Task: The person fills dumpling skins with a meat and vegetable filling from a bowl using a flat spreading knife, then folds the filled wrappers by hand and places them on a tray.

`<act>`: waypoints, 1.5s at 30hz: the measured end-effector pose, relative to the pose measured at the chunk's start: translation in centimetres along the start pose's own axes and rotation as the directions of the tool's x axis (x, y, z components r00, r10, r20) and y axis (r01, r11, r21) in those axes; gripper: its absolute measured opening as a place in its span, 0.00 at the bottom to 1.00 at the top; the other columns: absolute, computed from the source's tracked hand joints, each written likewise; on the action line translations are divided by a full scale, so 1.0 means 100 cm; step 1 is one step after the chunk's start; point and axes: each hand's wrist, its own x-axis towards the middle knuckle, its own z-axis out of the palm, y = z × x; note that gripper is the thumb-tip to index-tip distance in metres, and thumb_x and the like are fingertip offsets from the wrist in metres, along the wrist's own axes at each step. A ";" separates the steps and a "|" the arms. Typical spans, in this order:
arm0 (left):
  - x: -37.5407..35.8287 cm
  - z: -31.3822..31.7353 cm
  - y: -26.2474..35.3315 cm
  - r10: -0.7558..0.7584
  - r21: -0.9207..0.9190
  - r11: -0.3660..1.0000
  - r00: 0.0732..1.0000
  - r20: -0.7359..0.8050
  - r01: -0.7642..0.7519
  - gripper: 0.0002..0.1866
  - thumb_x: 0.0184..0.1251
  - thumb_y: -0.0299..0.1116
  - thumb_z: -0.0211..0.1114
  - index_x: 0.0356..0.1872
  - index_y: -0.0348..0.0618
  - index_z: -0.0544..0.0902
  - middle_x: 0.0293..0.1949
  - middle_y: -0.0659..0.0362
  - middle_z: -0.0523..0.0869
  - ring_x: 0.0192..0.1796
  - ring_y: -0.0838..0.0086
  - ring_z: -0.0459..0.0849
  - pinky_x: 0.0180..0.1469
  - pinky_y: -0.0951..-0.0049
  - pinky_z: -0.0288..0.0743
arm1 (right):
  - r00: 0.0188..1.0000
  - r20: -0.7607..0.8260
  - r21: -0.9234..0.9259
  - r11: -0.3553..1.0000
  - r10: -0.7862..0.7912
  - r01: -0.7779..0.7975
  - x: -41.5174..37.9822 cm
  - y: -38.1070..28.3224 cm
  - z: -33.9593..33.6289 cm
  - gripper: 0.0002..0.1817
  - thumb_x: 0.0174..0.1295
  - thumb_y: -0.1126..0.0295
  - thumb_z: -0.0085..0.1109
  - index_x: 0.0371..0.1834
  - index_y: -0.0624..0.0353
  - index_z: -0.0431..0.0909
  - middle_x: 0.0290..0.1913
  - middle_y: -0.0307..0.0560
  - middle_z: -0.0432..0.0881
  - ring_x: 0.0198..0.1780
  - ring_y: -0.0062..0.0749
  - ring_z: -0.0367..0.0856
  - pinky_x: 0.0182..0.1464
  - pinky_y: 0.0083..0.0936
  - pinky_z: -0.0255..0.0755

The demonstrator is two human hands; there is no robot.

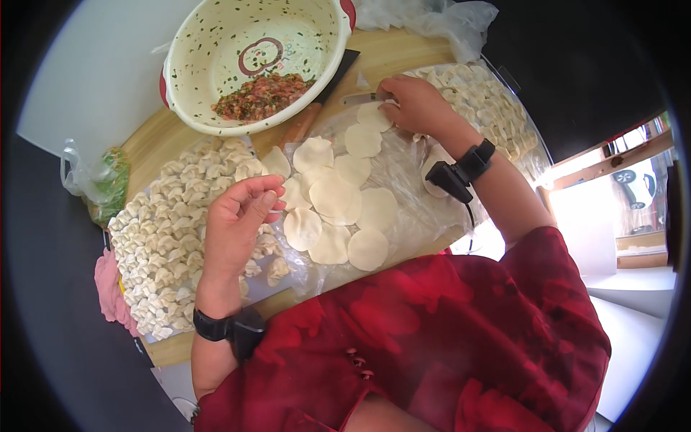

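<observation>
My left hand (243,212) is raised with its fingers curled and the thumb against them. A thin pale edge of a dumpling wrapper shows at its fingertips; most of it is hidden by the hand. Round dumpling wrappers (335,193) lie overlapping on a plastic sheet just right of that hand. At the far side of the sheet, my right hand (419,104) is closed around the end of a flat metal spreader (358,99), its blade pointing left. Beyond the wrappers stands a large white basin (194,79) with minced meat filling (264,96) and green flecks on its wall.
Rows of folded dumplings (162,237) cover a board on the left. More dumplings (486,104) fill a tray at the right. A rolling pin (301,124) lies beside the basin. A bag of greens (108,183) and a pink cloth (114,291) sit at the left edge.
</observation>
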 end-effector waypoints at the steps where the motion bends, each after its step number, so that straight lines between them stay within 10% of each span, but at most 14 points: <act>1: 0.000 -0.001 -0.001 -0.004 -0.005 1.000 1.000 -0.001 0.004 0.14 0.71 0.33 0.64 0.52 0.38 0.82 0.44 0.59 0.87 0.42 0.79 0.85 0.44 0.79 0.78 | 0.997 0.041 0.040 0.997 0.059 -0.060 0.003 0.001 0.003 0.12 0.53 0.71 0.65 0.41 0.59 0.83 0.35 0.52 0.83 0.38 0.45 0.82 0.42 0.35 0.75; 5: 0.000 -0.004 -0.001 -0.001 -0.013 1.000 1.000 -0.009 0.001 0.14 0.71 0.33 0.63 0.52 0.38 0.82 0.44 0.59 0.87 0.42 0.79 0.84 0.44 0.79 0.78 | 0.933 0.260 0.129 0.948 0.251 -0.291 0.016 -0.005 -0.003 0.11 0.52 0.70 0.67 0.38 0.59 0.84 0.34 0.51 0.83 0.37 0.45 0.82 0.41 0.35 0.75; 14: 0.004 0.000 0.001 -0.007 -0.002 1.000 0.999 0.036 0.007 0.13 0.72 0.31 0.61 0.54 0.38 0.80 0.44 0.58 0.86 0.43 0.77 0.84 0.45 0.77 0.78 | 0.993 -0.012 0.191 0.975 0.120 -0.115 0.006 0.006 0.005 0.10 0.52 0.68 0.65 0.37 0.56 0.85 0.30 0.49 0.84 0.33 0.45 0.82 0.38 0.36 0.75; 23: 0.002 0.001 0.002 -0.073 -0.062 0.995 0.988 0.136 0.083 0.16 0.74 0.34 0.60 0.57 0.37 0.79 0.50 0.54 0.84 0.48 0.72 0.85 0.49 0.75 0.78 | 0.988 0.098 0.335 0.931 0.117 -0.144 0.001 -0.032 -0.025 0.10 0.51 0.78 0.63 0.37 0.61 0.81 0.27 0.45 0.81 0.28 0.30 0.76 0.33 0.26 0.71; 28: 0.008 0.024 -0.003 -0.253 -0.535 0.719 0.884 0.394 0.444 0.28 0.78 0.45 0.52 0.68 0.33 0.66 0.57 0.50 0.80 0.59 0.65 0.81 0.62 0.64 0.75 | 0.990 0.129 0.438 0.893 0.052 -0.105 -0.003 -0.097 -0.035 0.09 0.52 0.75 0.67 0.37 0.60 0.81 0.25 0.45 0.79 0.27 0.25 0.75 0.31 0.24 0.69; 38: 0.013 0.016 0.003 -0.223 -0.648 0.742 0.975 0.006 0.173 0.20 0.78 0.41 0.52 0.61 0.36 0.71 0.54 0.51 0.82 0.56 0.62 0.83 0.62 0.62 0.78 | 0.906 0.356 0.662 0.746 -0.227 -0.073 0.043 -0.146 -0.042 0.10 0.64 0.66 0.62 0.43 0.61 0.77 0.28 0.35 0.77 0.37 0.20 0.77 0.39 0.23 0.70; 40: 0.013 0.008 0.003 -0.239 -0.630 0.759 0.970 -0.034 0.165 0.21 0.77 0.40 0.53 0.61 0.36 0.71 0.55 0.51 0.82 0.57 0.62 0.83 0.62 0.62 0.77 | 0.928 0.356 0.647 0.745 -0.107 -0.162 0.068 -0.137 -0.047 0.09 0.66 0.68 0.57 0.43 0.62 0.76 0.29 0.41 0.79 0.36 0.25 0.79 0.39 0.26 0.71; 45: 0.022 -0.001 0.000 -0.214 -0.639 0.764 0.970 -0.120 0.089 0.21 0.77 0.38 0.52 0.63 0.35 0.69 0.58 0.51 0.81 0.59 0.61 0.81 0.65 0.59 0.73 | 0.966 0.095 0.163 0.961 -0.241 0.223 0.121 -0.112 -0.016 0.08 0.58 0.73 0.55 0.38 0.64 0.81 0.34 0.58 0.83 0.38 0.53 0.82 0.42 0.40 0.75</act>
